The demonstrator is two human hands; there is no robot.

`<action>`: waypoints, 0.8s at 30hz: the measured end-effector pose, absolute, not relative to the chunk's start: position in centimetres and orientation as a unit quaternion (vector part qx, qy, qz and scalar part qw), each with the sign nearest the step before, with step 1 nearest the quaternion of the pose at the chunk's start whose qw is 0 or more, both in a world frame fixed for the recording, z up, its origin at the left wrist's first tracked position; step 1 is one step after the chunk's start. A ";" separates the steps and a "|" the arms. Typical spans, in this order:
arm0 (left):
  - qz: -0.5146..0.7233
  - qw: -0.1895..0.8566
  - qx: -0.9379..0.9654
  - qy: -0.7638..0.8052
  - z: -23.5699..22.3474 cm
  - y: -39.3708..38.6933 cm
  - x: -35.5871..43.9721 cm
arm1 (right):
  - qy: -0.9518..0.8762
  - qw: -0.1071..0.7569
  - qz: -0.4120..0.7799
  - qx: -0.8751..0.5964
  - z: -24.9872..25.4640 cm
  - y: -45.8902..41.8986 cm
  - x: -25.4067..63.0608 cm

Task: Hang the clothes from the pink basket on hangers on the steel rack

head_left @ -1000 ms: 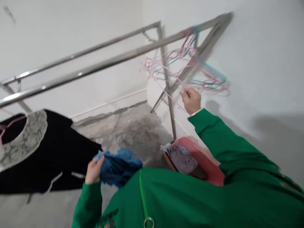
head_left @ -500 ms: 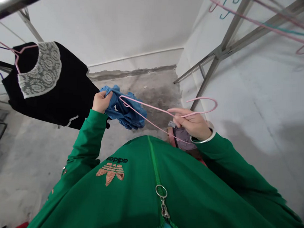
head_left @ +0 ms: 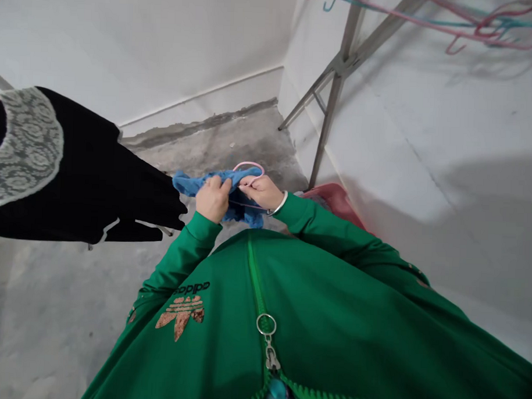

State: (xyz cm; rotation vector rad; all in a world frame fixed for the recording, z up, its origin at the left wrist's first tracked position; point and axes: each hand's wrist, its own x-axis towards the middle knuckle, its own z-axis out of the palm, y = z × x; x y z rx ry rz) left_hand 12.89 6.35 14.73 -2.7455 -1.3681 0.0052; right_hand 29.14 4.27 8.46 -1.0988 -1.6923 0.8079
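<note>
Blue cloth point(head_left: 192, 184) gripped in left hand point(head_left: 212, 199), fingers point(head_left: 220, 186) pressed closed; pink wire hanger point(head_left: 248, 165) pinched by right hand point(head_left: 260, 192) against the cloth.

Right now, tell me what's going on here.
A person in a green jacket is gripping a blue garment with the left hand, while the right hand holds a pink hanger against it. A black dress hangs to the left; more hangers hang from a metal rack, near a red basket.
</note>
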 end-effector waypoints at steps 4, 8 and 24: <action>-0.029 0.061 -0.906 -0.418 15.0 7.2 12.1 | -0.730 0.460 0.259 -0.435 10.0 4.4 31.1; 0.011 0.046 -0.875 -0.481 14.9 7.7 11.6 | -0.680 0.533 0.051 -0.500 10.7 3.3 32.1; -0.149 -0.017 -0.882 -0.447 18.6 6.7 6.1 | -0.832 0.001 0.137 -0.537 -1.0 5.0 31.5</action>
